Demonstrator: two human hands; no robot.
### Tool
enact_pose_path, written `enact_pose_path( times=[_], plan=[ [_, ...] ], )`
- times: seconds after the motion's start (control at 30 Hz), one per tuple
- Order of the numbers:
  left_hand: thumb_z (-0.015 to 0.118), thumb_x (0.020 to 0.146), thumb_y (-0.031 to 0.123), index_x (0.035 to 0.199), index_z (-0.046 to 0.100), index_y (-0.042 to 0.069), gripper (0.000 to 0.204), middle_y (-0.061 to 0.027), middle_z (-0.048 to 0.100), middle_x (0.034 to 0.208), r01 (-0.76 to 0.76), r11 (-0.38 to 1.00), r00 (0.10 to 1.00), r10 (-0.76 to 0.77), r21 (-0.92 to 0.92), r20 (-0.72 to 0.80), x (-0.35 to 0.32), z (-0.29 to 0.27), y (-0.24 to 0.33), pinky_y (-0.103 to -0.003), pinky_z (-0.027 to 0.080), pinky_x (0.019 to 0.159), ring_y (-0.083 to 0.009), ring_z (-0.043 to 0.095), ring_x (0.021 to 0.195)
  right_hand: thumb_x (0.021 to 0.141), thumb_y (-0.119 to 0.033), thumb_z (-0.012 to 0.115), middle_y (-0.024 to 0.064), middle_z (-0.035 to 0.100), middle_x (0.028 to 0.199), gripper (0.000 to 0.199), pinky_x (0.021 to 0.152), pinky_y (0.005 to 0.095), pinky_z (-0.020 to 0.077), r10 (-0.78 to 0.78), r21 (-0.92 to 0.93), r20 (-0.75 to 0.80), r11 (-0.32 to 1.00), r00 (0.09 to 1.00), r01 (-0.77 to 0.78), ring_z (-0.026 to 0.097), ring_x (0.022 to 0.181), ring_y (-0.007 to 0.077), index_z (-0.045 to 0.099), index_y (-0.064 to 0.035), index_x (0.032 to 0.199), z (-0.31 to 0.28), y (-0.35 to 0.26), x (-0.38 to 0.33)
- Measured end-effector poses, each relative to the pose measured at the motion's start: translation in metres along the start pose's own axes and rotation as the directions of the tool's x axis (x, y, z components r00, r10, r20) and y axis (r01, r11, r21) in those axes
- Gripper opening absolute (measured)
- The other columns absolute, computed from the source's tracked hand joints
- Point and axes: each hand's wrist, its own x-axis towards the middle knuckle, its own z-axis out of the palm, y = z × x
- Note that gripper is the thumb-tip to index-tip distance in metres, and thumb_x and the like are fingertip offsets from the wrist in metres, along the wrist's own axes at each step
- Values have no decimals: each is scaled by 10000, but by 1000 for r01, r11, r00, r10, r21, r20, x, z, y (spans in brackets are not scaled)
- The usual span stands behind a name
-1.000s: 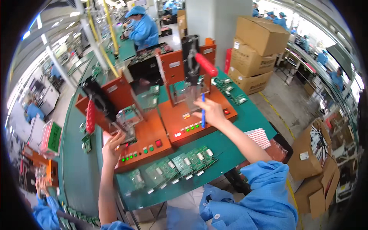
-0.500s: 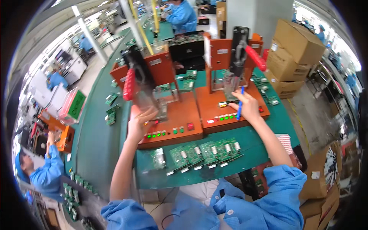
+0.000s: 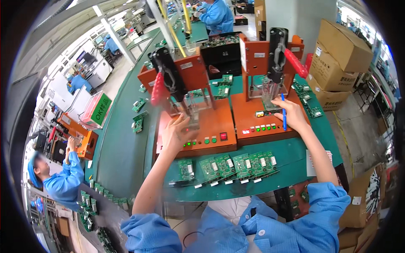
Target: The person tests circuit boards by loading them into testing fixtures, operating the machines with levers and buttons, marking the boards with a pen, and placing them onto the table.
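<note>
My right hand (image 3: 292, 114) grips a blue pen (image 3: 284, 111) while its fingertips touch the edge of a small circuit board with a lit yellow display (image 3: 265, 113), under the clear press block of the right orange test fixture (image 3: 249, 121). My left hand (image 3: 176, 134) is over the front of the left orange test fixture (image 3: 219, 119), fingers apart and slightly blurred. I see nothing held in it, though its palm side is hidden. Above it rises a black toggle clamp with a red handle (image 3: 157, 89). The right fixture's clamp has a similar red handle (image 3: 296, 63).
Several green circuit boards (image 3: 242, 166) lie in a row on the green mat (image 3: 181, 193) before me. More boards (image 3: 138, 122) lie to the left. A black bin (image 3: 219, 57) stands behind. Cardboard boxes (image 3: 337, 55) are stacked at right. A co-worker (image 3: 63, 179) sits at left.
The whole view has shifted, so the bench appears further right. My left hand's fingers have lifted and spread at the left fixture. My right hand stays at its board with the pen.
</note>
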Motion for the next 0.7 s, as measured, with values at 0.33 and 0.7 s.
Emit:
enact_pose_path(
  times=[0.33,0.7],
  plan=[
    [862,649,212,1131,750,90,510,-115,680,1264,-2,998,971,16,58,-237,-17,15,-8,-381,462,940,-263,642,935,763,-89,799,154,676,1205,456,917,427,551,-41,16,-16,999,999,41,662,1081,352,696,-150,1203,25,4,3],
    [837,693,266,1149,738,73,505,-150,665,1281,-27,999,975,36,44,-219,-15,19,-7,-377,430,971,-280,633,944,743,-96,815,157,676,1183,469,870,430,565,-81,-16,-23,997,996,80,673,1027,364,685,-130,1192,18,5,1]
  ],
)
